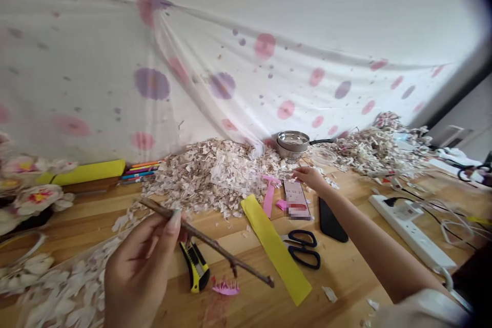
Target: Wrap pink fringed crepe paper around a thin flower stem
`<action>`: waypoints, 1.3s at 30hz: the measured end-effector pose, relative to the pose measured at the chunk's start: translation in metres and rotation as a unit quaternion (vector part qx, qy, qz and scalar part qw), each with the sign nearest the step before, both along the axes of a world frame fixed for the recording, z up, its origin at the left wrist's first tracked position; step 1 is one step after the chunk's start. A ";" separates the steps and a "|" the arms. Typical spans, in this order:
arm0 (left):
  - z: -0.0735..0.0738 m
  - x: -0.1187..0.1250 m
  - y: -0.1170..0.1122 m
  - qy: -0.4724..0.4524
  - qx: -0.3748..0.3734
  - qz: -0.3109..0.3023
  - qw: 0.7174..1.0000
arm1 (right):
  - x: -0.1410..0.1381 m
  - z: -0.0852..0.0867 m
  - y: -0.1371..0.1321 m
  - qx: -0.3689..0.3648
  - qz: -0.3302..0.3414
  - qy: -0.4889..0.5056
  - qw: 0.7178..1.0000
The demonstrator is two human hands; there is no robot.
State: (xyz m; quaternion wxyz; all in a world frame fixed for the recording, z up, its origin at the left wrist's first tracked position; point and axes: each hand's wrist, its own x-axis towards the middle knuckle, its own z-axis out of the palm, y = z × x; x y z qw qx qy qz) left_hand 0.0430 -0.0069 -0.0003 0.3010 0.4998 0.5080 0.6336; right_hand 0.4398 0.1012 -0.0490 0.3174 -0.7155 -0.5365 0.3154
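Note:
My left hand (144,266) pinches a thin brown twig (215,246) between thumb and fingers. The twig slants down to the right above the table, with short side stubs. Farther off, my right hand (305,175) reaches to the edge of a heap of pale petal-like scraps (215,174), just beyond a phone (295,200) with a lit screen. Its fingers are drawn together; whatever is between them is too small to make out. Below the twig lie a yellow-black utility knife (196,266) and pink fringed paper (226,287). A yellow paper strip (277,251) and dark-handled scissors (305,248) lie beside it.
A metal bowl with a strainer (292,143) stands at the back. A dark phone (332,220) and a white power strip (413,230) with cables are on the right. White artificial flowers (38,197) and pens (140,171) are on the left.

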 end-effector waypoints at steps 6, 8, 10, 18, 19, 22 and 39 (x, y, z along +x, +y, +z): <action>-0.002 0.003 -0.007 0.057 0.026 -0.040 0.997 | 0.067 -0.025 0.042 -0.027 -0.063 -0.194 0.979; 0.002 0.006 -0.011 0.085 0.026 -0.045 0.995 | 0.075 -0.030 0.049 -0.028 -0.040 -0.244 0.969; 0.006 0.008 -0.015 0.104 0.026 -0.045 0.993 | 0.080 -0.032 0.056 -0.021 -0.011 -0.284 0.958; 0.007 0.008 -0.015 0.110 0.021 -0.051 0.992 | 0.086 -0.018 0.078 0.032 0.022 -0.327 0.944; 0.008 0.008 -0.015 0.109 0.019 -0.052 0.993 | 0.085 -0.014 0.080 0.038 0.016 -0.319 0.947; 0.010 0.009 -0.015 0.097 0.011 -0.053 0.994 | 0.080 -0.003 0.080 0.057 -0.013 -0.282 0.958; 0.003 0.012 0.007 0.081 -0.028 -0.266 0.960 | -0.069 0.061 0.015 0.143 0.128 0.211 0.958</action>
